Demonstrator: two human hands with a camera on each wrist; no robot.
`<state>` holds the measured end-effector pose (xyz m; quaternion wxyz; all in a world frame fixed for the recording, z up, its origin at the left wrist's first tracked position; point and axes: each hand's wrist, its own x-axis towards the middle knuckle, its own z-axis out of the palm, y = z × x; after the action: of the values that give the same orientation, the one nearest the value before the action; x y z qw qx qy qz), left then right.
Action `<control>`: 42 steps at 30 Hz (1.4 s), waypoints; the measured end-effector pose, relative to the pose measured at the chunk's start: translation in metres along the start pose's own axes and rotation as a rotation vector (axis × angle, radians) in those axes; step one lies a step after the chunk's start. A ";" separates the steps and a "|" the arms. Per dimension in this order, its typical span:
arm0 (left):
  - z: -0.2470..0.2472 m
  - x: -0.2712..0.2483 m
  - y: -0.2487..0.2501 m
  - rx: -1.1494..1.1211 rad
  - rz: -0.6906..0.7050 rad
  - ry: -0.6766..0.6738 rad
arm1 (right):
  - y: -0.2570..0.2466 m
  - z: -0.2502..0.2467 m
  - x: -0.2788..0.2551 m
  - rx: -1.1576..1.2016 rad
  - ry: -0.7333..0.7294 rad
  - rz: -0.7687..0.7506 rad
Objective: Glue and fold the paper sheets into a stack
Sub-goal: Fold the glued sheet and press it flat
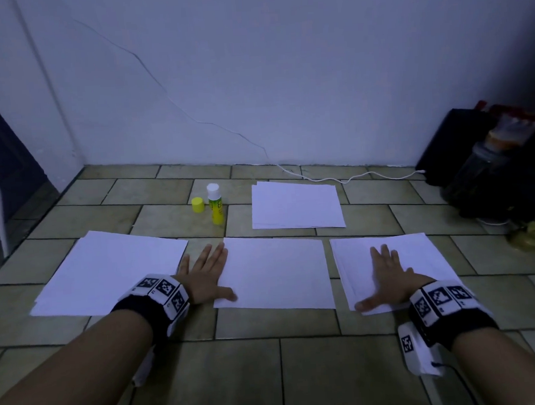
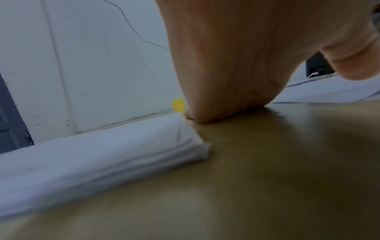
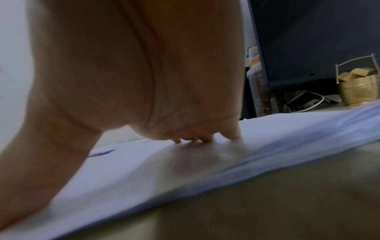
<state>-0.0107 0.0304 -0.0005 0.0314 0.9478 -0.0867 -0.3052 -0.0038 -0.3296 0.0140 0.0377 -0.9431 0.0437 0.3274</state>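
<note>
- Step in hand, as I judge it: laying out and flattening the paper on the floor (image 1: 254, 366) — no sheet looks glued or folded yet.
- Left hand (image 1: 206, 276) lies flat with straight fingers, gripping nothing, beside the middle sheet (image 1: 277, 273); its thumb touches that sheet's edge.
- Right hand (image 1: 386, 276) presses flat, fingers spread, on the right pile (image 1: 426, 255).
- Next move likely calls for fetching the glue stick (image 1: 215, 204), which stands uncapped.
- Count: four lots of paper — left pile (image 1: 107, 271), middle, right, far pile (image 1: 296, 206); one glue stick; one yellow cap (image 1: 198, 204).
</note>
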 end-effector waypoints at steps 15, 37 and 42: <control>0.002 0.002 -0.003 -0.007 0.012 -0.020 | 0.005 -0.002 -0.012 0.182 0.033 -0.134; -0.004 -0.003 -0.002 -0.037 0.042 -0.048 | 0.030 0.010 -0.003 -0.009 -0.038 -0.034; -0.004 -0.005 -0.003 -0.034 0.047 -0.045 | 0.027 0.020 -0.001 -0.020 0.020 -0.009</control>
<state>-0.0120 0.0340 0.0049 0.0527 0.9377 -0.1046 -0.3270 -0.0195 -0.3544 -0.0022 0.0292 -0.9468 0.0363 0.3184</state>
